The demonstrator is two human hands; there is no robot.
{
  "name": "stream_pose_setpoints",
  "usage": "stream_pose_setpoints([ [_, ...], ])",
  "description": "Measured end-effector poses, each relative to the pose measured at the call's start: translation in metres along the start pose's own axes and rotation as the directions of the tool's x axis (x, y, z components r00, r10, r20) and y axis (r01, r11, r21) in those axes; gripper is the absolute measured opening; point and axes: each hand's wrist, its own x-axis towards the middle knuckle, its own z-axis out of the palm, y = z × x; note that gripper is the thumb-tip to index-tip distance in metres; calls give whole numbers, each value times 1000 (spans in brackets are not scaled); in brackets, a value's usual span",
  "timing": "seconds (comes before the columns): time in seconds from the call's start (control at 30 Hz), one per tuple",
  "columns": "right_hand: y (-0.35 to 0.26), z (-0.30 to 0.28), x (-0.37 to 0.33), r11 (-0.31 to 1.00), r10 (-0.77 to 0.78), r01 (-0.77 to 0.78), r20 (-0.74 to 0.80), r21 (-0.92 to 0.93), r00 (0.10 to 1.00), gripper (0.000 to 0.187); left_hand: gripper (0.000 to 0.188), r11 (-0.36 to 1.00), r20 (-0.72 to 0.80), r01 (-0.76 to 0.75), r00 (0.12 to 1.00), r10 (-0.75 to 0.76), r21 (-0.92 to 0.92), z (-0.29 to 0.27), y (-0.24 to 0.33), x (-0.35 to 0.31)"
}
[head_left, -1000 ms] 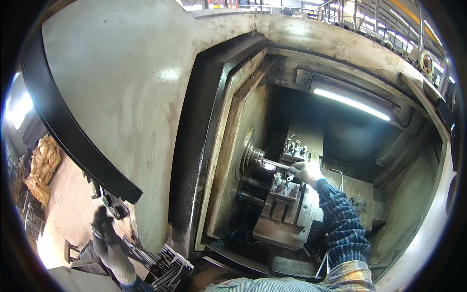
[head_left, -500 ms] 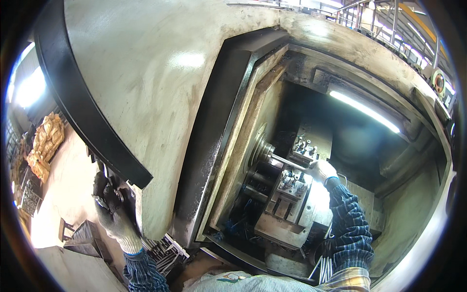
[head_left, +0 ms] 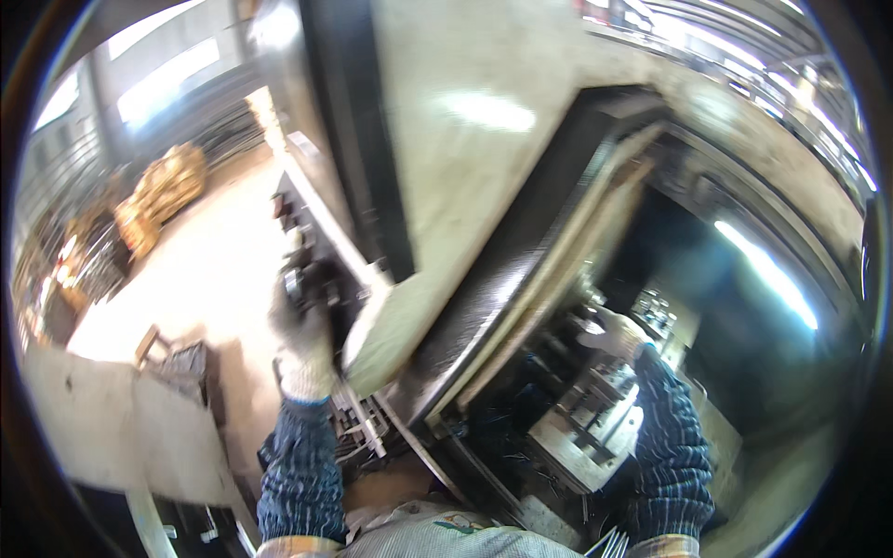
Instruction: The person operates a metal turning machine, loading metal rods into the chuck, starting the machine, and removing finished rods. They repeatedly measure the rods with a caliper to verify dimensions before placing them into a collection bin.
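Observation:
My left hand [head_left: 302, 339], in a pale glove with dark soiled fingers, is at the dark row of levers and knobs [head_left: 290, 223] on the machine's left side. Its fingers look curled round a part there, but blur hides which one. Inside the lathe's open bay, my right hand [head_left: 616, 333], in a whitish glove, reaches in beside the chuck [head_left: 586, 284]. Its fingers are smeared, and I cannot make out anything in them. Close by the right hand are the bolted tool holder [head_left: 654, 312] and the metal slide [head_left: 586, 446].
The dark-edged bay frame [head_left: 521, 270] stands between my arms. A lamp [head_left: 767, 270] glows inside the bay. Several metal rods [head_left: 358, 418] lie below the left hand. A dark crate [head_left: 186, 372] and a brown wrapped bundle [head_left: 163, 195] are at the left.
My view has swung to the left. My right hand has moved from the outer end of a metal rod to close by the chuck; the rod no longer shows. My left hand stays by the levers.

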Motion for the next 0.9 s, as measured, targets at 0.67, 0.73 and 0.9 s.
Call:
stream_pose_setpoints([
  [0.67, -7, 20, 0, 925, -132, 19, -272, -381, 953, 88, 57, 998, 452, -32, 892, 3, 58, -68, 63, -66],
  [0.73, 18, 25, 16, 921, -103, -41, -343, -387, 934, 98, 61, 992, 426, -36, 901, 85, -121, -78, 37, -98],
  [0.9, 20, 44, 28, 868, -318, 3, -551, -496, 771, 76, 54, 971, 507, 240, 839, -198, -18, -147, -32, -176],
])
